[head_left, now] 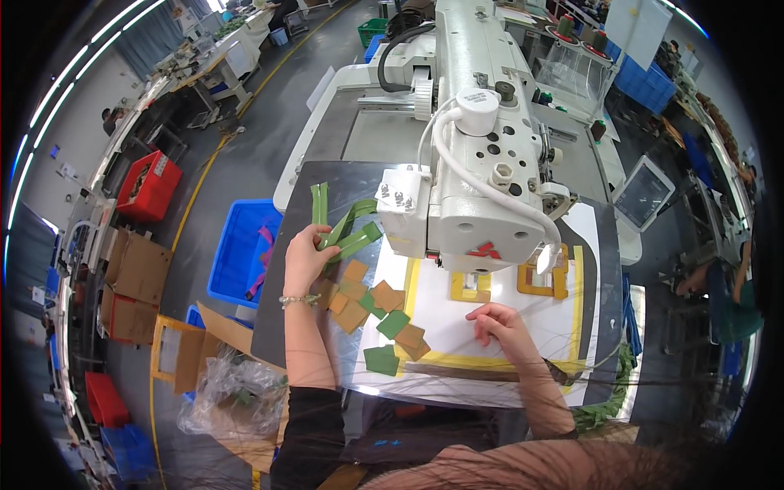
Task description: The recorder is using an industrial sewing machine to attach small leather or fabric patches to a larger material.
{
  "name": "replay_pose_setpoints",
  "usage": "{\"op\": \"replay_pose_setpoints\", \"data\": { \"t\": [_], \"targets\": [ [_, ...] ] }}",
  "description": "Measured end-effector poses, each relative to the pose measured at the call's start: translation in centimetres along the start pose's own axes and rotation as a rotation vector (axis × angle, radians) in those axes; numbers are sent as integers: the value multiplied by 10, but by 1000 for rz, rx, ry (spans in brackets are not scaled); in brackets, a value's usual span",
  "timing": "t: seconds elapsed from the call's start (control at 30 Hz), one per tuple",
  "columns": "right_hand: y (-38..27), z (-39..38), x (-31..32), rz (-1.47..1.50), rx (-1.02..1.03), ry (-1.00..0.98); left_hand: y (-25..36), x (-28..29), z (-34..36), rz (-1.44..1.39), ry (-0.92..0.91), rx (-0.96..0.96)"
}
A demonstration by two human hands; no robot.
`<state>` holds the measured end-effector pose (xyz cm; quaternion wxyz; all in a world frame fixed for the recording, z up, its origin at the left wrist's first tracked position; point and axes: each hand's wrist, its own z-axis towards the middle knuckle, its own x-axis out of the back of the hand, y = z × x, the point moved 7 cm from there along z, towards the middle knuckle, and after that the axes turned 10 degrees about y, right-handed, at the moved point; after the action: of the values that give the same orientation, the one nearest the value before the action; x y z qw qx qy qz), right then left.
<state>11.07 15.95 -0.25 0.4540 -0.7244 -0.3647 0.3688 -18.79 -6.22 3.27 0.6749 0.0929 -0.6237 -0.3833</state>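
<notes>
- Loose strands of dark hair (pixel 637 465) hang nearest the camera, crossing the lower part of the view and the right wrist.
- Ahead, a white industrial sewing machine (pixel 482 196) overhangs the work surface, its head hiding part of what lies beneath.
- Under and beside that head sit a small yellow frame (pixel 457 287) and a larger yellow frame (pixel 560 282), on a white sheet (pixel 441 333) edged with yellow tape.
- Tan patches (pixel 351 317) and green patches (pixel 394 325) lie scattered, some overlapping, between the left forearm and the sheet's middle.
- To the left stands a blue bin (pixel 214 282) with something purple inside; below it, a crumpled clear plastic bag (pixel 216 396) lies by an open cardboard box (pixel 189 347).
- Green fabric strips (pixel 359 241) are in the left hand (pixel 308 260), thumb and fingers closed around them; one strip points away from the person, others lead right toward the machine head.
- Fingers of the right hand (pixel 498 328) are loosely curled (whether anything is pinched there cannot be told).
- Left forearm reaches nearly straight ahead, a beaded bracelet (pixel 300 300) at its wrist; the right one angles inward, its hand over the sheet, near the small frame.
</notes>
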Motion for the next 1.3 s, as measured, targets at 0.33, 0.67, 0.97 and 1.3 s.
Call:
{"op": "replay_pose_setpoints", "data": {
  "t": [0.33,0.67,0.97,1.3],
  "targets": [
    [2,2,6,-44,20,5,9,2,-3,-802,-133,186],
    [-1,1,2,-65,27,4,0,10,-23,-818,-162,228],
    [2,1,1,-64,17,2,14,40,-41,-665,-16,49],
    [-4,0,-1,-86,27,18,6,78,-35,-380,286,-124]
  ]
}}
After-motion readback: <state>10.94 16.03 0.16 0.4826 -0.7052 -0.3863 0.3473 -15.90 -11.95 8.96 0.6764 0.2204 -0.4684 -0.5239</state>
